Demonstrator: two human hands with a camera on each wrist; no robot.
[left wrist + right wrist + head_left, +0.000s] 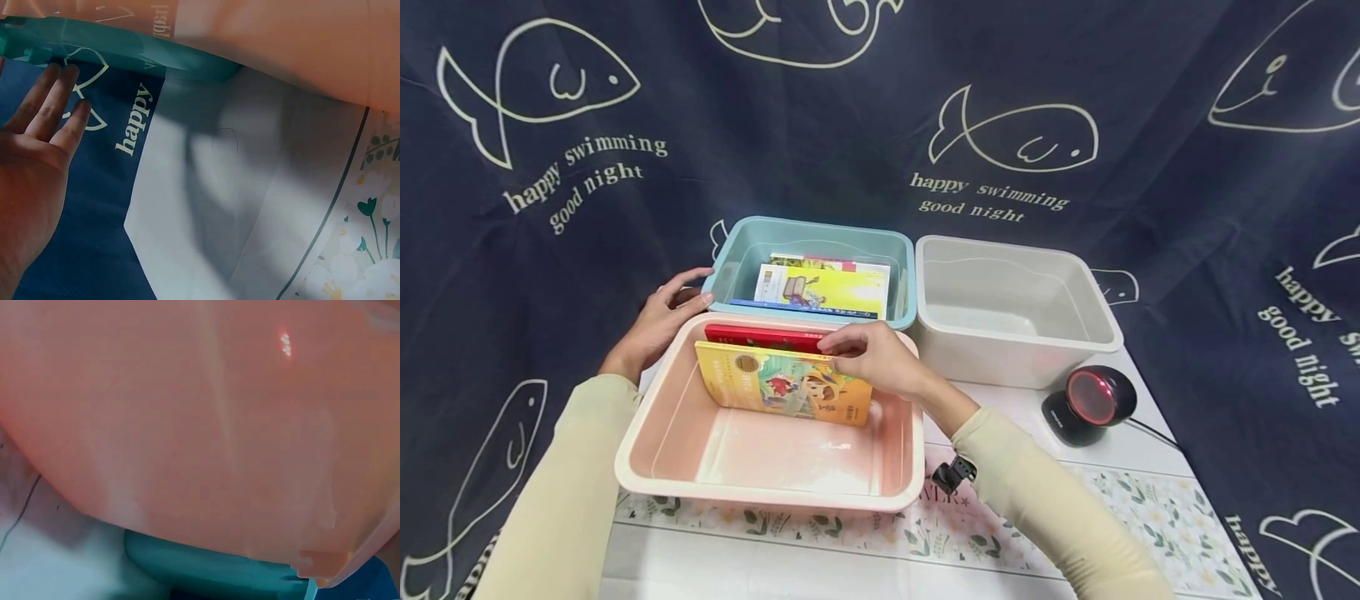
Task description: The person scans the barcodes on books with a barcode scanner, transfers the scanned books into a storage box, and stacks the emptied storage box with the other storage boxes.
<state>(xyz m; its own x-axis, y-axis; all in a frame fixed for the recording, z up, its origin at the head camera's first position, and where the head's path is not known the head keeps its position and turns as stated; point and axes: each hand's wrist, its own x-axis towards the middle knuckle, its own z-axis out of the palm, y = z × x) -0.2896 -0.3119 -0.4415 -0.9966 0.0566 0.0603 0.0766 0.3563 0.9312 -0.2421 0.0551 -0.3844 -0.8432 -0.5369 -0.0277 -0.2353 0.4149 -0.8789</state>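
The left hand (658, 323) rests against the left end of the blue bin (831, 227), thumb near the rim; its extended fingers also show in the left wrist view, beside the teal wall. At the back of the pink bin (767, 497), a yellow picture book (790, 387) stands upright in front of a red book (760, 337). The right hand (880, 358) pinches the yellow book's top edge near its right end, fingertips between the two books. The right wrist view holds mostly the pink bin's outer wall (169, 425), and no fingers show there.
Several books (842, 287) lie in the blue bin behind the pink one. A white bin (1022, 358) stands at the right, with a black device with a red-lit round face (1092, 397) in front of it. A flowered strip (992, 542) crosses the white table.
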